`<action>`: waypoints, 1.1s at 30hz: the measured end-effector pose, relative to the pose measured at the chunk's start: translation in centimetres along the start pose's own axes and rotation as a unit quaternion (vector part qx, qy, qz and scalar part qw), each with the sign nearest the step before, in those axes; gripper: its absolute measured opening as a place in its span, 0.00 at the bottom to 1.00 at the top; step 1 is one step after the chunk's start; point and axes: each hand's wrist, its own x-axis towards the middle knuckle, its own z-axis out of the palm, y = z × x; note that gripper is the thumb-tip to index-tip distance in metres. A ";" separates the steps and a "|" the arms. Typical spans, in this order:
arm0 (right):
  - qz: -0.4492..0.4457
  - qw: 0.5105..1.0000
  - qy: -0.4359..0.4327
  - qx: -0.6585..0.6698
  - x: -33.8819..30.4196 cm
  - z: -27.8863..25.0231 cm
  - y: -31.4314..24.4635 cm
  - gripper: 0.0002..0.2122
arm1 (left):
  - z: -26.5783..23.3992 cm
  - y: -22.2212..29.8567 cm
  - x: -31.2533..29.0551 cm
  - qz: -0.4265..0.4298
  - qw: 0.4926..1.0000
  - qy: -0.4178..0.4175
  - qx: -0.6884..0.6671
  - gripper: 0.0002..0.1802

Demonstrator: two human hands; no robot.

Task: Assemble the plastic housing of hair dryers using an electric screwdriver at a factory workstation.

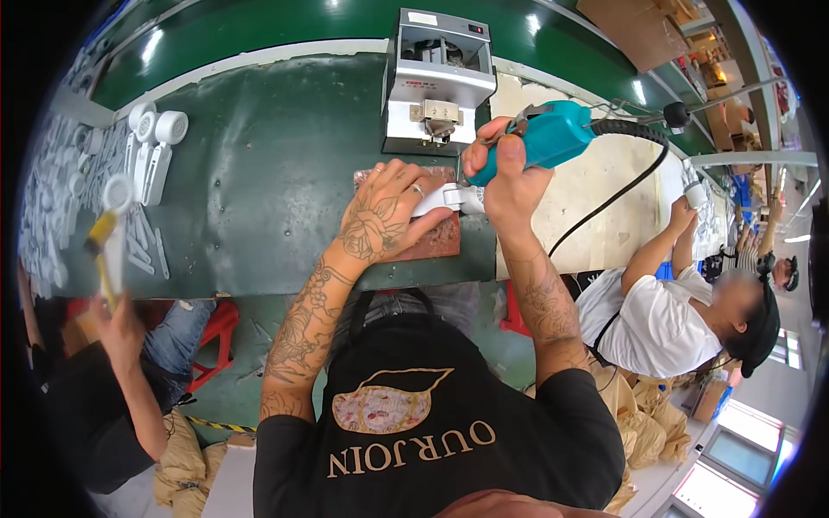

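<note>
Left hand flat on white part, fingers pinning it to reddish pad at bench edge. Right hand closed round teal driver, tip down at part's right end. Corded; grey feeder box just behind. Judgement: fastening step in hand, part not yet released. Assembled white pieces lie far left; loose ones heaped beyond. Co-workers either side.

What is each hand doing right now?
Left hand: fingers spread, pressing the white part onto the brown pad.
Right hand: closed on the teal screwdriver, tip at the part.
</note>
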 end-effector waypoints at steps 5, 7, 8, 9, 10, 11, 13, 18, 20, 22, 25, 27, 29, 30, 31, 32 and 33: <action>0.007 1.000 0.006 0.022 -0.1 -0.2 1.1 0.20 | -0.3 0.7 0.6 -0.001 0.999 -0.029 0.040 0.24; 0.014 0.999 0.009 0.029 -0.1 -0.1 1.3 0.19 | -0.1 0.7 0.4 -0.001 0.999 -0.024 0.039 0.22; 0.018 0.999 0.010 0.035 -0.2 0.0 1.3 0.18 | 0.0 0.7 0.4 0.001 0.999 -0.015 0.039 0.21; 0.018 0.999 0.010 0.035 -0.2 0.1 1.2 0.18 | 0.1 0.7 0.4 0.001 0.999 -0.015 0.038 0.21; 0.022 0.999 0.006 0.026 -0.2 0.2 1.2 0.18 | 0.0 0.6 0.3 0.003 0.999 -0.012 0.042 0.22; 0.025 1.000 0.001 0.017 -0.1 0.3 1.0 0.18 | 0.0 0.6 0.3 0.005 0.999 -0.008 0.047 0.22; 0.028 1.000 -0.002 0.014 -0.2 0.3 1.2 0.18 | -0.1 0.4 0.1 0.006 0.998 -0.016 0.058 0.23; 0.056 0.995 -0.009 -0.086 1.2 0.3 -0.1 0.20 | -0.4 0.5 0.1 0.003 0.999 -0.026 0.037 0.23; 0.003 1.000 0.003 -0.030 2.3 1.2 0.2 0.19 | -0.3 0.4 0.0 0.005 0.999 -0.017 0.030 0.22; -0.069 0.996 0.009 0.062 3.7 2.5 0.2 0.17 | -0.2 0.4 -0.1 0.007 1.000 -0.011 0.024 0.22; -0.113 0.993 -0.017 -0.019 4.8 3.6 1.6 0.20 | -0.4 0.3 -0.3 -0.005 0.999 -0.020 0.033 0.20; -0.112 0.993 -0.040 -0.013 5.0 3.1 2.8 0.19 | -0.3 0.3 -0.2 0.004 0.999 -0.009 0.035 0.20; -0.107 0.993 -0.045 -0.001 4.8 3.2 2.8 0.18 | -0.5 0.6 -0.1 0.000 0.999 -0.013 0.031 0.20; -0.106 0.993 -0.046 -0.001 4.8 3.3 2.6 0.18 | -0.5 0.7 0.0 -0.004 0.999 -0.018 0.026 0.19; -0.083 0.996 -0.043 0.007 4.9 3.2 2.4 0.18 | -0.4 0.7 -0.1 -0.005 0.999 -0.019 0.026 0.19; -0.059 0.997 -0.038 0.014 4.8 3.2 2.2 0.17 | -0.2 0.6 -0.2 -0.006 0.999 -0.013 0.032 0.19; -0.059 0.998 -0.036 0.014 4.5 3.1 2.2 0.17 | -0.1 0.5 -0.3 -0.006 0.999 -0.008 0.038 0.19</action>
